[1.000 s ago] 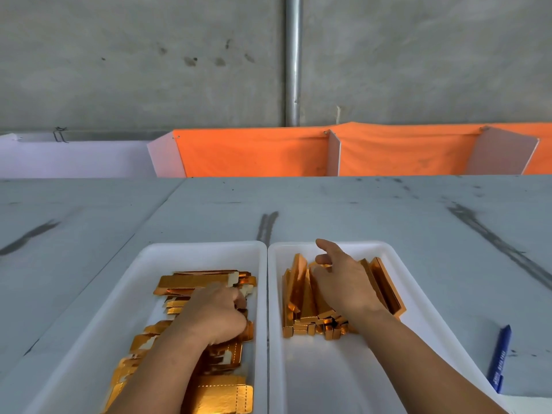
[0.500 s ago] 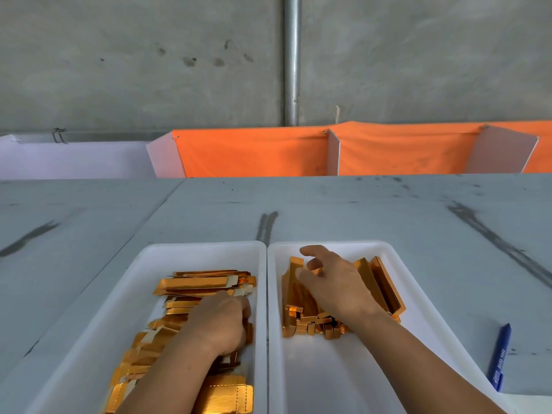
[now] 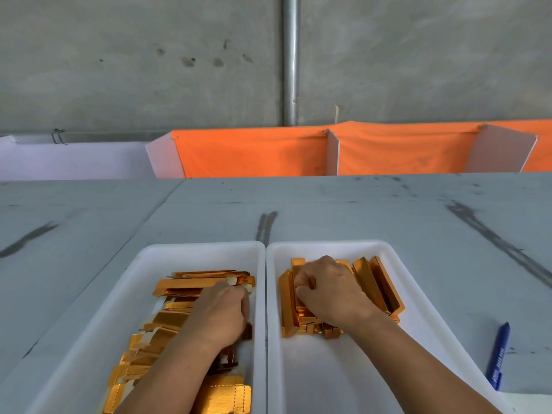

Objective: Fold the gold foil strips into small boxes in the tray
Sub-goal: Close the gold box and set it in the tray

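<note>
- Grey scuffed bench [image 3: 373,216] against a concrete wall [image 3: 119,55], with orange cloth [image 3: 254,153] along the back edge.
- Two white trays sit side by side. The left tray [image 3: 203,249] holds a messy pile of flat gold foil strips [image 3: 185,284], and the right tray [image 3: 343,377] holds the folded boxes [image 3: 379,282], stood on edge in a row.
- Left hand [image 3: 221,315] is knuckles-up on the strip pile. Its fingers are tucked under, so I honestly can't tell if they've got a strip.
- Right hand [image 3: 331,291] sits on the boxes with its fingers curled, pinching the top of one.
- My read is that this is between folds: one box being parked, the next strip being picked.
- Next move calls for peeling off a single strip, not a clump.
- Blue pen [image 3: 497,357] lies off to the right, unused.
</note>
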